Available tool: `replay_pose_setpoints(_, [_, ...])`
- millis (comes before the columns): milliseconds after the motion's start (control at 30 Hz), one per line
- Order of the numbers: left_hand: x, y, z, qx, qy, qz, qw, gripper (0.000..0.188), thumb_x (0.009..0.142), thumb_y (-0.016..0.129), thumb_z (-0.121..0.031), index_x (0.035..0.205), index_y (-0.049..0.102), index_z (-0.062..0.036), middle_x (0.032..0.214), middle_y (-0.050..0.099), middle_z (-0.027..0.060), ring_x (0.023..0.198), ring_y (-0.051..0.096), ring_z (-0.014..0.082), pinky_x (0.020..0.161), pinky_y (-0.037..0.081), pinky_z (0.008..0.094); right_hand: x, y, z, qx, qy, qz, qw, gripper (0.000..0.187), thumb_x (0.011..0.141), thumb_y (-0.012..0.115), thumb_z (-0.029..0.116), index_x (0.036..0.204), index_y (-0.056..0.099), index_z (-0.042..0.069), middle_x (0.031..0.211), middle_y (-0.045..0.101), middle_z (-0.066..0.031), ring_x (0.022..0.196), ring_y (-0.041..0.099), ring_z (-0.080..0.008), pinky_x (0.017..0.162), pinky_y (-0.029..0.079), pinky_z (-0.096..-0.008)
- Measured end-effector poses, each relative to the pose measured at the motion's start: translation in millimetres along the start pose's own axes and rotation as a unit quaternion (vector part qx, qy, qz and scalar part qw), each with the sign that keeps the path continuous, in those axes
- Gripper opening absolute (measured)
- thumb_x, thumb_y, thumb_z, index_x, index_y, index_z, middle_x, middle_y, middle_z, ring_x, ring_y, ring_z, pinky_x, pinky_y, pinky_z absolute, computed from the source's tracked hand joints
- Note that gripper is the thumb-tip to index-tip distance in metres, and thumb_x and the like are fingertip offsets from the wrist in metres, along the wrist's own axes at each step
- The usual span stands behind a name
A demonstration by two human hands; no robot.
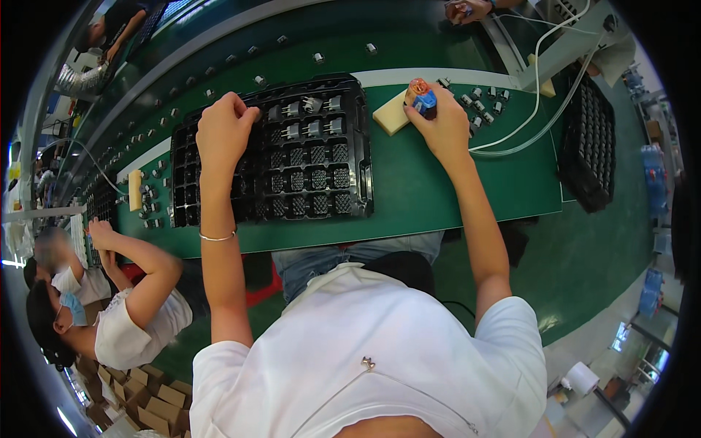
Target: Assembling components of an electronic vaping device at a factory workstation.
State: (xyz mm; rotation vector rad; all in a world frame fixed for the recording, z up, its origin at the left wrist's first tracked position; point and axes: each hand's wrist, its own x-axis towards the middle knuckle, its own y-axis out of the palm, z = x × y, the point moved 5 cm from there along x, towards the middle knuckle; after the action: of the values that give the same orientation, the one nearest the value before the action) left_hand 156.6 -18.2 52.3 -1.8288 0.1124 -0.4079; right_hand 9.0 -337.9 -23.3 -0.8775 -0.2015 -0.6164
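My left hand (223,135) is over the left part of a black pocketed tray (363,179), thumb and fingers pinched together. Whatever they may pinch is too small or hidden to make out. Several small motor-like parts (312,129), silvery with dark ends, sit in the tray's upper pockets, while lower pockets show bare textured bottoms. To the right of the tray, my right hand (447,124) is wrapped round a blue-and-orange object (422,98) whose kind I cannot tell. It is held above a pale yellow block (392,114) on the green bench.
Loose small silvery parts (482,106) lie right of my right hand, beside a clear tube (522,146). More black trays (590,139) stand at the far right. Parts dot the green surface (321,58) beyond. A co-worker (139,314) sits at my left; another hand (471,10) shows across.
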Motion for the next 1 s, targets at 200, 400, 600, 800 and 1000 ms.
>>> replay_pose_setpoints(200, [-8, -14, -9, -0.112, 0.003, -0.003, 0.994, 0.022, 0.084, 0.070, -0.021, 0.079, 0.059, -0.0018, 0.074, 0.065, 0.0111, 0.070, 0.066, 0.0237, 0.063, 0.049, 0.0372, 1, 1, -2, 0.000, -0.005, -0.004, 1.000, 0.046, 0.077, 0.078, 0.029, 0.113, 0.064, 0.006, 0.093, 0.066, -0.0134, 0.075, 0.066, -0.0290, 0.068, 0.052, -0.0352])
replay_pose_setpoints(400, [-42, -23, -28, -0.433, -0.024, 0.012, 0.901, 0.016, 0.095, 0.062, -0.016, 0.090, 0.056, -0.0014, 0.082, 0.068, 0.0088, 0.060, 0.060, 0.0123, 0.051, 0.043, 0.0223, 13, 1, -26, 0.031, 0.048, 0.037, 0.998, 0.045, 0.078, 0.079, 0.031, 0.109, 0.065, 0.002, 0.082, 0.067, -0.0087, 0.067, 0.062, -0.0178, 0.065, 0.050, -0.0291])
replay_pose_setpoints(600, [-64, -7, -47, -0.737, -0.032, 0.122, 0.664, 0.020, 0.102, 0.047, -0.023, 0.103, 0.054, -0.0036, 0.085, 0.065, 0.0133, 0.058, 0.053, 0.0101, 0.048, 0.039, 0.0201, 10, -4, -16, 0.131, 0.089, 0.085, 0.984, 0.044, 0.080, 0.077, 0.030, 0.110, 0.065, -0.001, 0.082, 0.067, -0.0088, 0.066, 0.062, -0.0142, 0.066, 0.050, -0.0282])
replay_pose_setpoints(800, [-72, 11, -59, -0.742, -0.028, 0.139, 0.655, 0.023, 0.102, 0.048, -0.024, 0.100, 0.057, -0.0032, 0.081, 0.062, 0.0103, 0.059, 0.050, 0.0092, 0.051, 0.038, 0.0201, -2, 4, -4, 0.003, -0.009, -0.003, 1.000, 0.040, 0.079, 0.074, 0.025, 0.110, 0.065, 0.002, 0.088, 0.066, -0.0121, 0.070, 0.067, -0.0249, 0.067, 0.053, -0.0341])
replay_pose_setpoints(1000, [-79, 19, -59, -0.745, -0.047, 0.131, 0.652, 0.026, 0.102, 0.048, -0.026, 0.101, 0.058, -0.0015, 0.081, 0.062, 0.0096, 0.060, 0.050, 0.0094, 0.051, 0.036, 0.0202, -5, 5, -4, -0.002, -0.005, -0.019, 1.000, 0.038, 0.078, 0.074, 0.024, 0.109, 0.066, 0.005, 0.090, 0.066, -0.0111, 0.071, 0.067, -0.0252, 0.067, 0.053, -0.0342])
